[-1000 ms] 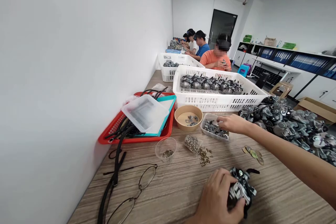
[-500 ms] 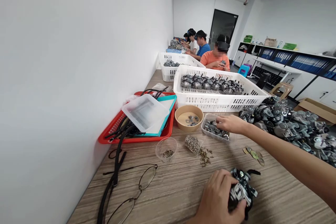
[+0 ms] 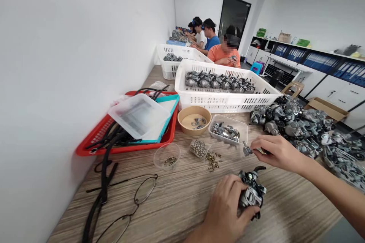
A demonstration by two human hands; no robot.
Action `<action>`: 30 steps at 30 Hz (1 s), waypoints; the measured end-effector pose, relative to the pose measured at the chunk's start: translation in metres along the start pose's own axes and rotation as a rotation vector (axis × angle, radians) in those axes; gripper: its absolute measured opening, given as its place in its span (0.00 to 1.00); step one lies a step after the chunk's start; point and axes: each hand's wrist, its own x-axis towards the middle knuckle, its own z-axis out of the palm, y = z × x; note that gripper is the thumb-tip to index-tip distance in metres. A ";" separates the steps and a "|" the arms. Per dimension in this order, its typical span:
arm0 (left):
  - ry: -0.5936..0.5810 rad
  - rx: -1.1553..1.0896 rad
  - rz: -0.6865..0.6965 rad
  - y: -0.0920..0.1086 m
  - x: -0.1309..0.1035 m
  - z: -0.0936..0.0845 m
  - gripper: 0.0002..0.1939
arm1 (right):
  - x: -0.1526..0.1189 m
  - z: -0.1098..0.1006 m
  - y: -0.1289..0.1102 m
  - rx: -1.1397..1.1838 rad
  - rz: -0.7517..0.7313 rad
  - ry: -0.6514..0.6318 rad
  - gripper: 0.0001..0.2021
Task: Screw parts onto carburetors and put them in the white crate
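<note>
My left hand is wrapped round a carburetor, a silver and black metal body with a black lever, resting on the table near the front. Up and to the right of it, my right hand pinches a small grey metal bracket-like part between thumb and fingers. Just beyond that hand stands a clear plastic box of similar small metal parts. Brass screws lie loose beside a clear bag of screws. My right hand covers the spot where brass discs lay.
A round tan bowl and a clear cup hold small parts. Left are a red basket and eyeglasses. White crates stand behind; heaped carburetors lie right. Several people work farther along.
My right hand has come out of the clear box toward me with a small metal part. My left hand still holds the carburetor. The whole view has shifted a little.
</note>
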 end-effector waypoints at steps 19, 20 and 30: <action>0.017 -0.031 -0.050 0.010 -0.001 -0.004 0.21 | -0.052 0.009 -0.086 0.135 0.010 0.117 0.15; 0.033 -0.030 -0.055 0.009 -0.001 -0.004 0.22 | -0.052 0.008 -0.087 0.116 0.003 0.112 0.16; 0.021 -0.031 -0.049 0.009 0.001 -0.008 0.34 | -0.042 0.001 -0.084 0.080 -0.093 0.135 0.14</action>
